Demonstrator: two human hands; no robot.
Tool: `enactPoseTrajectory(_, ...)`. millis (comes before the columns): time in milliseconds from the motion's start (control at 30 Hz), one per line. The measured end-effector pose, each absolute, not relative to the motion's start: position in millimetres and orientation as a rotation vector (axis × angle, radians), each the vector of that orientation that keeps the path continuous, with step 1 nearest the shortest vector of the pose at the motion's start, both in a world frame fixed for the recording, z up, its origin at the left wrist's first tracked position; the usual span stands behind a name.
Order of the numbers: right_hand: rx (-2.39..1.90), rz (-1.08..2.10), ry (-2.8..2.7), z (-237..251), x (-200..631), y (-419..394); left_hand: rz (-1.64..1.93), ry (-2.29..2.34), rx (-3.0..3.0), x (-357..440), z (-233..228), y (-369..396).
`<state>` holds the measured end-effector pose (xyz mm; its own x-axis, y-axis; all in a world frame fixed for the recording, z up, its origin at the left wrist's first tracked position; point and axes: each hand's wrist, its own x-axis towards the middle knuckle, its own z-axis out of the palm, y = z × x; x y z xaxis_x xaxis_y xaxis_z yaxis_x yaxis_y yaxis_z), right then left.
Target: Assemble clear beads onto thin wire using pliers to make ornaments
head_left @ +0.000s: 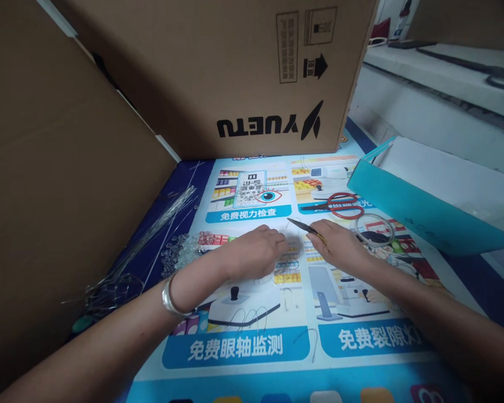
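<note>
On the poster [243,347] in front of me, my left hand [256,252] lies palm down, fingers curled together over a thin wire [282,275]; I cannot tell whether they pinch it or only press on it. A silver bangle [171,296] sits on that wrist. My right hand [340,243] is just beside the left, closed around a pair of pliers [304,226] whose dark tips point up and left, toward the left fingertips. The wire runs out from under my left hand as loose, fine loops on the poster, and more bent wire hooks [252,316] lie near my left forearm.

To the left of my left hand is a heap of clear beads [180,252], and beyond it a bundle of long straight wires [151,240] slants along the poster's edge beside a cardboard wall [59,184]. Behind my hands stands a big cardboard box [235,73]. Red-handled scissors [338,205] lie behind my right hand, and a wire ring [373,229] lies just right of it. A teal bag [424,196] lies on its side farther right.
</note>
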<state>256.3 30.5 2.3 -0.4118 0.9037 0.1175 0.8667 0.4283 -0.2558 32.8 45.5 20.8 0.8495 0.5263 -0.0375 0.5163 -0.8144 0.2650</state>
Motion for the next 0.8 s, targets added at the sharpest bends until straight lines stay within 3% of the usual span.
enactPoseTrajectory(233,-1.574,0.265,-2.384,0,258,31,0.152,0.796,2.811,38,18,62)
enactPoseTrajectory(533,-1.568,0.236,-2.278,-4,260,31,0.501,0.978,2.604,47,-24,78)
enactPoseTrajectory(800,-1.509,0.313,-2.439,-9,251,24,0.770,1.262,2.376,16,-17,58)
